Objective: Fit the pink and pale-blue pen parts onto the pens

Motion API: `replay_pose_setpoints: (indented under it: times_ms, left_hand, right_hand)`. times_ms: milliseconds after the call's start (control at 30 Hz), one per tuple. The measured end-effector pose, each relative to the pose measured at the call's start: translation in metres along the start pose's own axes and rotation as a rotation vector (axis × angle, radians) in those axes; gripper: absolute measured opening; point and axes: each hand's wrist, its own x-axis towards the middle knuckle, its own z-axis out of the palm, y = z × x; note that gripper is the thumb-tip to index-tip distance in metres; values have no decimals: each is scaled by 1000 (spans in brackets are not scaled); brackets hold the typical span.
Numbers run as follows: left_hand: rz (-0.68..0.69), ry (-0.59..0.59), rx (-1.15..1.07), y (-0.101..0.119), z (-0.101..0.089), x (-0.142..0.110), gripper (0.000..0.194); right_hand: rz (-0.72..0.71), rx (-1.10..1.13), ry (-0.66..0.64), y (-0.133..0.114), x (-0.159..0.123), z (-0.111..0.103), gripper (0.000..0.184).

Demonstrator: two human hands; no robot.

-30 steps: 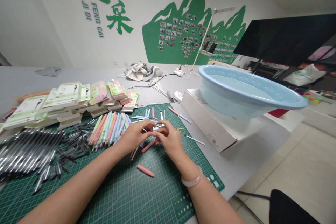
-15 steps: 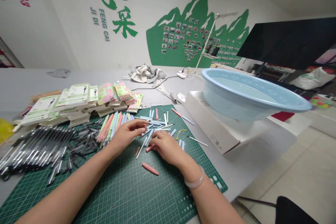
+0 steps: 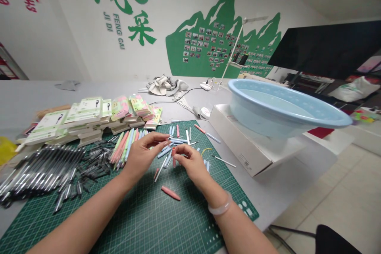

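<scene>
My right hand point(image 3: 190, 162) grips a short pink pen barrel piece point(image 3: 174, 156) between thumb and fingers, its open round end facing up, above the green cutting mat point(image 3: 143, 218). To its left, my left hand point(image 3: 145, 151) has its thumb and fingertips drawn together in a pinch; whatever is between them is too small to make out. Light-blue pen parts point(image 3: 165, 151) and white refills point(image 3: 160, 169) lie under and around both hands. Nearer to me on the mat rests a pink pen barrel point(image 3: 170, 193). A small pink piece point(image 3: 156, 173) lies below the left fingertips.
Left of my hands are a row of pastel pens point(image 3: 126, 145), black pen parts point(image 3: 95, 162) and clear-barrelled pens point(image 3: 41, 170). Small boxes point(image 3: 86, 111) are piled behind them. A blue basin point(image 3: 276, 107) stands on a white box point(image 3: 238, 143) at the right.
My right hand has lifted the pink barrel piece off the mat and tipped it upright. My left hand's fingertips have come closer together beside it.
</scene>
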Motion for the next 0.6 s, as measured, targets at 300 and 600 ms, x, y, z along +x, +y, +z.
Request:
replay_pose_setpoints:
  times_ms: [300,600]
  left_hand:
    - [142,-29,240,-2,6,-4,19]
    - [365,-124,357,-13,8,-3,17]
  right_hand:
    - [34,99,-17,-2,-2,3,8]
    - [-7,176,-20,7,1,1,12]
